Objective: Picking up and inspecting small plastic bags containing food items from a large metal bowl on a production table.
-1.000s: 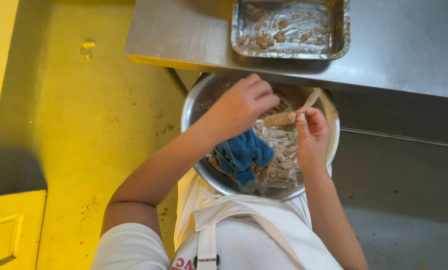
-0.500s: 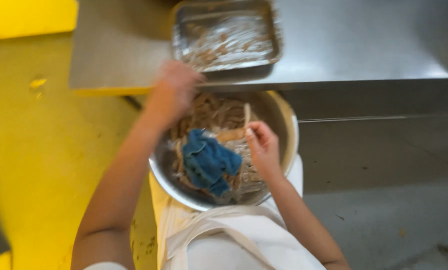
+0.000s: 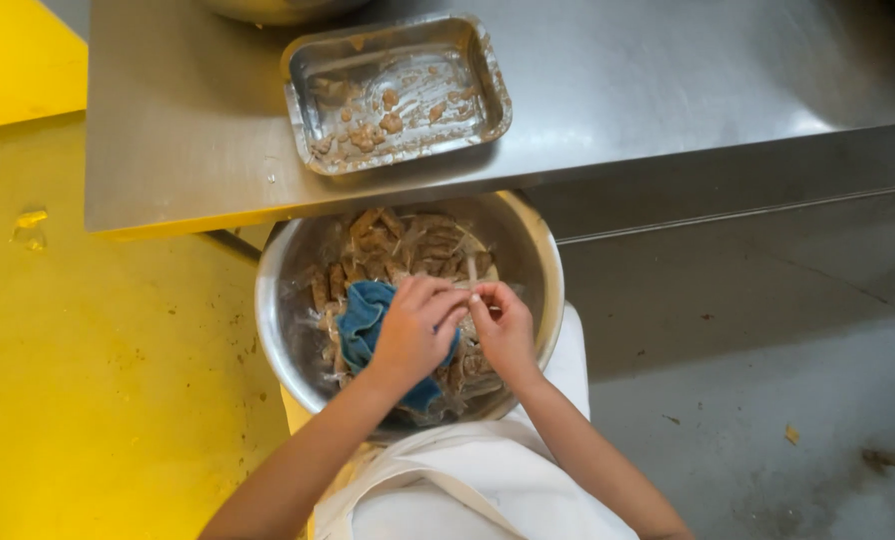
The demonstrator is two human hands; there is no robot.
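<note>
A round steel bowl (image 3: 286, 322) sits in front of my white apron, filled with brown meat pieces (image 3: 388, 240) and thin wooden skewers. A blue cloth (image 3: 363, 320) lies inside it on the left. My left hand (image 3: 413, 335) hovers over the cloth, fingers pinched toward the right. My right hand (image 3: 505, 328) meets it fingertip to fingertip, both pinching a thin wooden skewer (image 3: 473, 275) over the bowl. What sits between the fingertips is too small to tell apart.
A steel table (image 3: 618, 90) stands beyond the bowl, holding a rectangular metal tray (image 3: 493, 75) smeared with meat scraps. Another bowl's rim shows at the top edge. Yellow floor lies to the left, grey concrete floor to the right with small debris.
My left hand came back from the tray side down over the blue cloth and joined my right hand. The view shifted, showing more of the table.
</note>
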